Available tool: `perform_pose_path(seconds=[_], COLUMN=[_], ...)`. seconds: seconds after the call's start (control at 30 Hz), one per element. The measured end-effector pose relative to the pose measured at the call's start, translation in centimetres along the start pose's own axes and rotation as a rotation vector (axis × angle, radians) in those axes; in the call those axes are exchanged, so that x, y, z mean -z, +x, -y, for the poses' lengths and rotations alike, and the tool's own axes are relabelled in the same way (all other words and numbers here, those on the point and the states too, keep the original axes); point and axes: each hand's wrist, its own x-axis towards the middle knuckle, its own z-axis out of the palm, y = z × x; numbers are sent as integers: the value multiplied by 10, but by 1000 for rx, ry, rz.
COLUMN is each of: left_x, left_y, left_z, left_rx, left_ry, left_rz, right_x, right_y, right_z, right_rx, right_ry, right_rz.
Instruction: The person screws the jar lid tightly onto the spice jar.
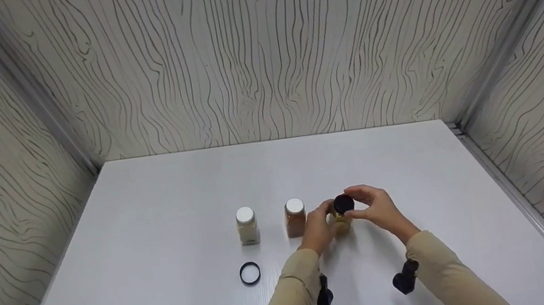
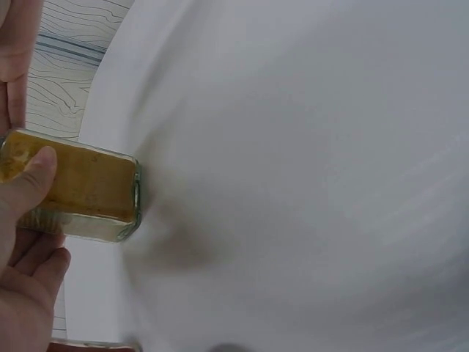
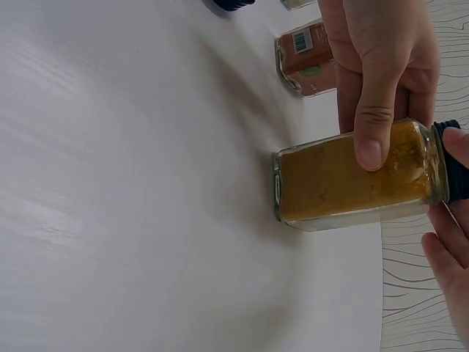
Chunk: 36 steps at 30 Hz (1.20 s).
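My left hand (image 1: 318, 228) grips a square glass spice jar (image 1: 342, 225) of yellow-brown powder, its thumb lying along one flat side. On top of this jar sits a black ridged lid (image 3: 454, 176). My right hand (image 1: 378, 208) pinches the lid from the right between thumb and fingers. In the left wrist view the jar (image 2: 84, 180) shows its glass base close to the table; whether it touches is hard to tell. Just left of my left hand stands a jar of reddish-brown powder (image 1: 296, 224) with a white top.
Farther left stands a jar of pale powder (image 1: 248, 231), also white-topped. In front of it lies a black ring-shaped piece (image 1: 251, 284), pale inside. The white table (image 1: 153, 217) meets wood-patterned panels (image 1: 260, 69) at the back and sides.
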Motion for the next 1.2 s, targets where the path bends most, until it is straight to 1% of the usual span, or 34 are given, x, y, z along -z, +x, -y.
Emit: perform_pose_path(seconds=[0.07,0.13,0.23,0.3,0.37,0.47,0.63,0.87,0.97,1.1,1.2], left_x=[-1,-2,-2,-1,-1,-1,-1,-1,0,0,1], left_y=[0,0,1,1,1,1,2,2,1,1,1], left_z=[1,1,0,-2,-2,-2,-2,-1,-1,-2,-3], left_rx=[-25,-19,18,58,75,84,86,70,62,54,59], left_ry=[18,18,14,-3,-6,-8,-13,-16,-15,-13,-14], left_rz=[-20,-22,-10,10,17,20,25,18,18,15,18], right_x=[0,1,3,4,4,4,3,0,-1,0,2], right_y=[0,0,0,0,0,0,-1,-1,-1,-2,-2], right_z=[-1,-2,-5,-6,-6,-7,-7,-3,-1,-2,-3], right_rx=[5,26,52,62,59,58,57,8,-5,14,39], right_ry=[6,19,40,52,66,76,52,16,5,35,58], right_rz=[6,25,64,90,101,109,90,14,-6,13,56])
